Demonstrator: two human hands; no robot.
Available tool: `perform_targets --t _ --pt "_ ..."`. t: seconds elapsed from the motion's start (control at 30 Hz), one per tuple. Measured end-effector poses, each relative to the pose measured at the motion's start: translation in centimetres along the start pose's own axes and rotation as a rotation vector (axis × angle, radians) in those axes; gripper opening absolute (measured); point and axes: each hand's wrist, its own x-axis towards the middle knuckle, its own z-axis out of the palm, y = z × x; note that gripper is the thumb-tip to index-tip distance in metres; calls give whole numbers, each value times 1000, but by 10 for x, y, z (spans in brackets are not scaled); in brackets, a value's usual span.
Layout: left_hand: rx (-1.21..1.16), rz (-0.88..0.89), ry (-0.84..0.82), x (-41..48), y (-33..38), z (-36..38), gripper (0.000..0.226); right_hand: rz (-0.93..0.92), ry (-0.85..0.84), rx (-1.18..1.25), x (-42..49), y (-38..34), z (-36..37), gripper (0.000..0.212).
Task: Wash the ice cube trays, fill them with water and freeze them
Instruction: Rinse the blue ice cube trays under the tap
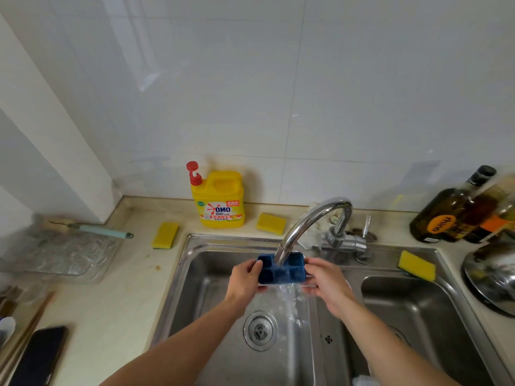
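Both hands grip blue ice cube tray under running faucet.

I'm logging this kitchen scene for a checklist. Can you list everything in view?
ice cube tray: one, blue, under the running faucet, over the left basin
faucet: one, chrome, behind the sink
sink: one, steel, two basins
sponges: three, yellow, two on the counter, one on the sink's right rim
detergent bottle: one, yellow, red pump, by the wall
glass bottles: at least two, dark, back right
phone: one, black, counter's near left
left hand: grips the tray's left end
right hand: grips the tray's right end
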Motion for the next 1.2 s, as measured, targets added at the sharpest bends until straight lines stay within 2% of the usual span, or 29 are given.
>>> perform_targets --t 0.3,0.6,0.73,0.9,1.1,1.2 --pt "-5 -133 -133 -6 -6 16 25 -23 18 -12 -15 2 -16 15" --pt "-38 -161 -202 -8 -13 28 28 -30 -20 -22 -24 7 -24 17" --pt "-71 -196 -139 -2 -12 31 23 -27 -6 4 -22 8 -24 19" --pt "-67 -200 -5 0 -6 23 28 -27 -54 16 -21 8 -16 20" --pt "15 -121 143 -3 0 -8 30 -20 -131 -15 -22 8 9 18" --pt "48 -52 194 -8 6 -21 27 -10 -175 -37 -21 11 24 25"
